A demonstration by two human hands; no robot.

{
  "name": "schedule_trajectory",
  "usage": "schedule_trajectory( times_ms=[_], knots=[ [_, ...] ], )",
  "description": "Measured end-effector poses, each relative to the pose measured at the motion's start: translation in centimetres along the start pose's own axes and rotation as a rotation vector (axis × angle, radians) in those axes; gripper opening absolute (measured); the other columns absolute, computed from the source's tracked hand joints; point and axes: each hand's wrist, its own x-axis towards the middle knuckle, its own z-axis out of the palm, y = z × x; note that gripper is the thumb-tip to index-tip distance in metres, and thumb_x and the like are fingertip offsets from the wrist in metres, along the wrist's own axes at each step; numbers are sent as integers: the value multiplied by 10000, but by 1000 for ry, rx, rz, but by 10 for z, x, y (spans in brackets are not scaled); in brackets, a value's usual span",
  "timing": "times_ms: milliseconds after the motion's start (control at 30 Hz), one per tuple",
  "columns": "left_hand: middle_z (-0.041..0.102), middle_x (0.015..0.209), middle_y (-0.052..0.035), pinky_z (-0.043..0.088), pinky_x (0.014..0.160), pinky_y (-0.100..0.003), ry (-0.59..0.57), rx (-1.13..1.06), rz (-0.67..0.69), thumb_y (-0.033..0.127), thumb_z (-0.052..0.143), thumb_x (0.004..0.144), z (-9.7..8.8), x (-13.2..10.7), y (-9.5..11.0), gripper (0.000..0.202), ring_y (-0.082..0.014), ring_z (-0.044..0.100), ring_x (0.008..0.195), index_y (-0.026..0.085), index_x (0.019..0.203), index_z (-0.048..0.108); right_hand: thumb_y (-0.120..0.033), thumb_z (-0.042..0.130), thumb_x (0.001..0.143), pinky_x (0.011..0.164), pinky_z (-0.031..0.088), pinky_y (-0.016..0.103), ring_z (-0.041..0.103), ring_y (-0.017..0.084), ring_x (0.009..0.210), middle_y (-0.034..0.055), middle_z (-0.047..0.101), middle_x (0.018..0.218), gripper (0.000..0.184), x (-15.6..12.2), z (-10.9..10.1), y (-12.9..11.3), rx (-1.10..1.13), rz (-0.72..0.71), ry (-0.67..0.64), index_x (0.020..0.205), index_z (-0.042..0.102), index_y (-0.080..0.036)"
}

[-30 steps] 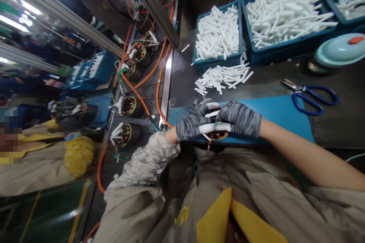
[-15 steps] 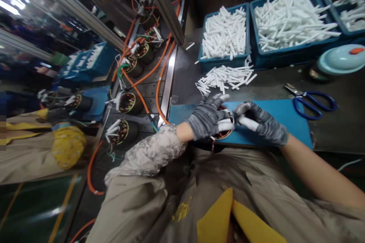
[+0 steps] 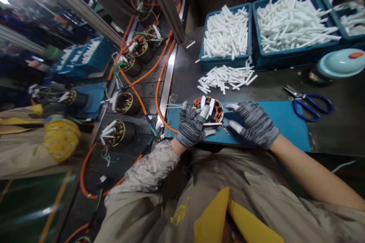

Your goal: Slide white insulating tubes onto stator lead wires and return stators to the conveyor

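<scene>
A motor stator (image 3: 218,111) with copper-red windings and a pale rim sits on the blue mat (image 3: 288,129). White sleeves (image 3: 211,106) stand up from it, and another sleeve lies across its near side, with a red wire end (image 3: 225,129) sticking out. My left hand (image 3: 191,126), in a grey glove with white fingertips, lies against the stator's left side with its fingers spread. Thin pale wires run out leftward behind it. My right hand (image 3: 253,123), gloved alike, hovers just right of the stator, thumb and fingers apart, holding nothing.
Loose white tubes (image 3: 228,78) lie beyond the mat, before blue bins (image 3: 228,60) of tubes. Blue-handled scissors (image 3: 312,106) and a light-blue lidded cup (image 3: 339,64) are at right. Leftward, a conveyor carries more stators (image 3: 125,133) and orange cables (image 3: 158,95). A co-worker's sleeve (image 3: 61,140) shows.
My left hand has moved left and down off the stator's top, uncovering the windings and upright sleeves. The stator sits further left. My right hand's fingers have opened out.
</scene>
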Motion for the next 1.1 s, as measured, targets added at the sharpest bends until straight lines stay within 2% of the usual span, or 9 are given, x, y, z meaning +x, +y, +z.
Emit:
schedule_trajectory(
  times_ms=[100,233,367,533,633,767,933,1000,1100],
  knots=[
    [737,1229,-152,278,1267,-573,18,-83,-84,541,731,865,-5,-2,1,789,-309,706,1136,157,1493,448,-377,601,887,878,506,446,675,298,974,130,738,1126,449,-7,-5,-11,14,-79,-59,1296,653,-199],
    [748,1197,-103,427,1193,-526,-12,-263,-75,394,720,907,-13,-8,-11,450,-257,689,1204,228,1305,594,-546,676,864,793,456,409,639,284,871,131,743,1018,463,-7,8,-31,-81,-126,-38,1163,724,-195],
    [775,1146,-72,478,1155,-499,-50,-309,35,336,649,960,-18,-7,-26,221,-213,713,1162,235,1156,664,-439,604,965,751,423,394,622,251,790,130,747,843,304,6,21,-37,-35,-72,27,960,787,-196],
    [764,1192,-96,486,1157,-496,-85,-290,237,336,607,991,-25,-1,-37,259,-215,691,1215,214,1211,666,-536,607,930,768,523,380,668,220,804,80,765,884,386,18,28,-21,776,184,-164,926,768,-185],
    [764,1175,-82,425,1201,-559,-112,-276,214,359,635,975,-24,-5,-34,290,-228,682,1226,231,1234,660,-556,674,877,811,564,387,702,214,854,61,775,935,421,23,24,-8,1104,306,-332,980,756,-156],
    [772,976,-31,407,1186,-638,-51,-214,106,423,728,909,-13,-11,-18,251,-234,731,1064,257,1093,689,-540,770,808,857,567,386,710,225,932,41,779,990,432,38,-3,22,892,147,-583,1087,768,-210],
    [746,891,-39,500,1081,-583,52,-102,-66,467,747,891,2,-2,7,284,-239,735,926,234,1043,691,-440,667,907,974,498,492,652,313,1059,156,748,1120,341,73,-15,79,161,113,-109,1045,785,-152],
    [744,889,-44,527,1035,-545,79,-49,-132,498,711,913,7,4,13,310,-239,732,900,234,1074,694,-331,663,891,1019,446,576,618,374,1126,184,735,1161,232,83,-8,92,-97,118,-56,939,793,-145],
    [750,907,-53,536,1001,-511,97,-32,-144,509,678,933,13,9,15,337,-237,728,887,226,1115,694,-281,620,897,1059,415,616,599,405,1187,199,721,1212,206,79,-1,87,-128,122,-16,924,773,-145]
  ],
)
